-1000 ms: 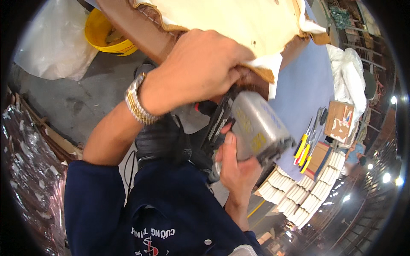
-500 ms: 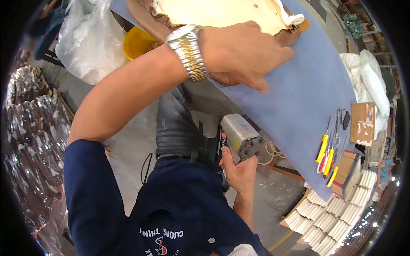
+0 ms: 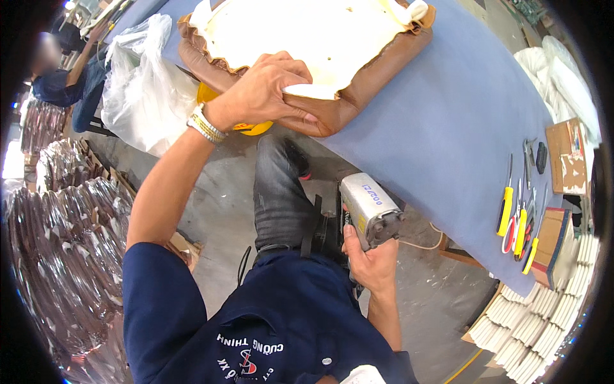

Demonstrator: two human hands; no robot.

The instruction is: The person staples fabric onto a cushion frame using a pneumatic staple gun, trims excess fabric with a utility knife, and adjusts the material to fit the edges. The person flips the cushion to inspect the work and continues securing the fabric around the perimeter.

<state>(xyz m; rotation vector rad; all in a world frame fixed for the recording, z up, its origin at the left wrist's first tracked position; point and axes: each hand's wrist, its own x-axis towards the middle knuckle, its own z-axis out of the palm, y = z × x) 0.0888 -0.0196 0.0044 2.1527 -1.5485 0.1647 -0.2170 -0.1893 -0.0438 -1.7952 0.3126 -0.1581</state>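
Note:
A brown leather-covered seat pad (image 3: 384, 61) lies on the blue work table with its pale backing (image 3: 281, 32) facing up and the leather gathered around the rim. My left hand (image 3: 268, 89) grips its near edge, the thumb along the leather side and the fingers curled over the top by a white flap of material (image 3: 311, 89). Low beside the table, my right hand (image 3: 373, 259) is wrapped around a silver-bodied pneumatic staple gun (image 3: 368, 195). Its nose is hidden from me.
Yellow-handled screwdrivers (image 3: 521, 224) and other hand tools lie on the blue table (image 3: 441, 141) at right. A clear plastic bag (image 3: 137, 89) hangs at left above a yellow bucket (image 3: 254, 128). Wrapped stacks (image 3: 70, 249) stand left, where a co-worker (image 3: 57, 86) is too. Cream strips (image 3: 543, 320) fill the lower right.
My left hand has gone from reaching across over the pad's near edge to gripping that edge farther left. The staple gun stays low in my right hand. My view has shifted.

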